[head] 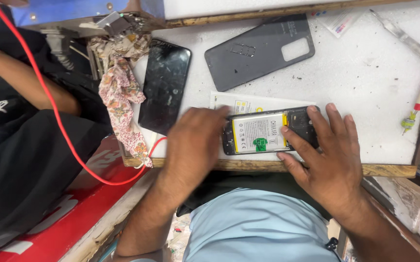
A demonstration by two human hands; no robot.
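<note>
Head view, my left hand [194,140] flat over opened phone [268,131] end, right hand [324,155] fingers spread pressing its battery [260,132], neither closed around it, white bench [365,73]

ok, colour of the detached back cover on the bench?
Dark grey back cover, matte; head view.

Bright, even light from above; white worktop [365,82] near washed out at right. Soft short shadows under both hands. Left hand [195,140] motion-blurred, right hand [326,155] sharp. Faint glare on black phone screen [164,87]. Wide-angle bend at frame edges; dark clothing at left loses detail. Centre in focus.
</note>
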